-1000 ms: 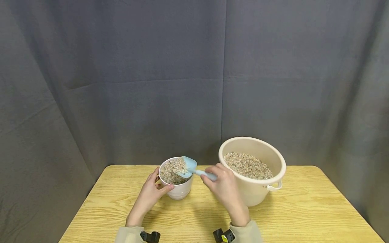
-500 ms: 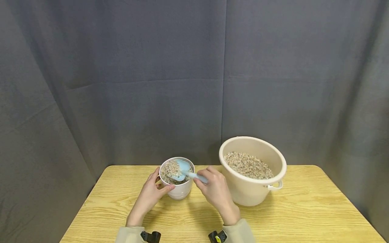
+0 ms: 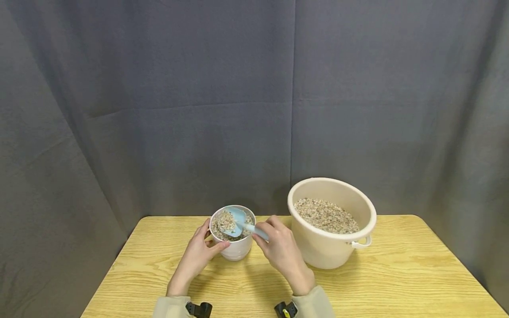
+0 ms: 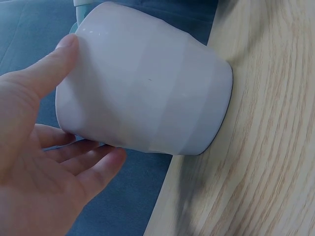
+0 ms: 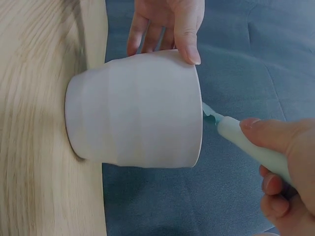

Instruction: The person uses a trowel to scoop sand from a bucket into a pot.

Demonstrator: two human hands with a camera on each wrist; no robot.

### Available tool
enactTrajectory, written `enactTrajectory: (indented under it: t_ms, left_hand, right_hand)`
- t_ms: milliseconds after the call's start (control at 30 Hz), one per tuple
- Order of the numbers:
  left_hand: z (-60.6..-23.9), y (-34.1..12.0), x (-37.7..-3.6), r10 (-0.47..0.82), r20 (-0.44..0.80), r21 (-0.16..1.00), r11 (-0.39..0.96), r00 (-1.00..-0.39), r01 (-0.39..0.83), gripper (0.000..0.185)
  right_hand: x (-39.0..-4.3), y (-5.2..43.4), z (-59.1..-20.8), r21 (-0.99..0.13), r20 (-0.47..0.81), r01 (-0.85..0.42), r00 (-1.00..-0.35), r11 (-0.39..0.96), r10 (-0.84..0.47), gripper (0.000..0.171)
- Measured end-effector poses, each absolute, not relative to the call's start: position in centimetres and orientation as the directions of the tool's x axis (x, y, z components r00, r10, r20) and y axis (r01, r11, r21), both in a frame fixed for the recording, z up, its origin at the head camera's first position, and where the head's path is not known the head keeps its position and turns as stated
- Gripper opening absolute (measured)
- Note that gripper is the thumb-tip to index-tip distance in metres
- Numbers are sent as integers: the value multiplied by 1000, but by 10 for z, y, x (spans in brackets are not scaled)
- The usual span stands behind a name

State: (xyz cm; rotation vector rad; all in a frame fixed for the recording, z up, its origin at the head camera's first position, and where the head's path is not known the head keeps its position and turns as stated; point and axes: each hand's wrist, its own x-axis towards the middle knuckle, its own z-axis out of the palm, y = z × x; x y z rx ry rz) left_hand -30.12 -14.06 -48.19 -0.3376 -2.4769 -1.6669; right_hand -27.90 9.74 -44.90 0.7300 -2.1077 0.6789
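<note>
A white plant pot [image 3: 237,251] stands upright on the table, holding tan and grey gravel [image 3: 218,232]. My left hand [image 3: 199,251] grips it from the left, thumb near the front rim and fingers along the far side, as the left wrist view shows on the pot wall [image 4: 142,83]. In my right hand [image 3: 281,251] is the handle of a light blue hand trowel [image 3: 240,215]. Its blade lies within the pot's mouth, tilted, with gravel on its left part. The right wrist view shows the trowel handle [image 5: 256,150] under my thumb; the blade is mostly hidden behind the pot rim.
A large cream bucket [image 3: 324,254] partly filled with gravel [image 3: 326,215] stands just right of my right hand, its white side handle [image 3: 362,243] hanging at the right. The wooden table [image 3: 413,265] ends at a grey curtain [image 3: 214,132] behind.
My right hand has moved left with the trowel, bringing the blade from the pot's right rim to over its middle. In the last half second it has shifted only slightly. The left hand stays on the pot.
</note>
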Motion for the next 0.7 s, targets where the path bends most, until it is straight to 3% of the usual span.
enactTrajectory:
  t_ms: [233, 433, 700]
  left_hand:
    - [-483, -140, -301, 113, 245, 896, 352, -963, 270, 91]
    - [-483, -141, -301, 120, 247, 895, 352, -961, 274, 91]
    - [-483, -141, -301, 118, 254, 893, 352, -960, 279, 92]
  right_hand:
    - [-278, 101, -450, -180, 807, -712, -501, 678, -312, 27]
    - [-279, 101, -450, -119, 826, -742, -443, 660, -349, 29]
    - [-277, 106, -448, 24, 811, -746, -374, 665, -449, 24]
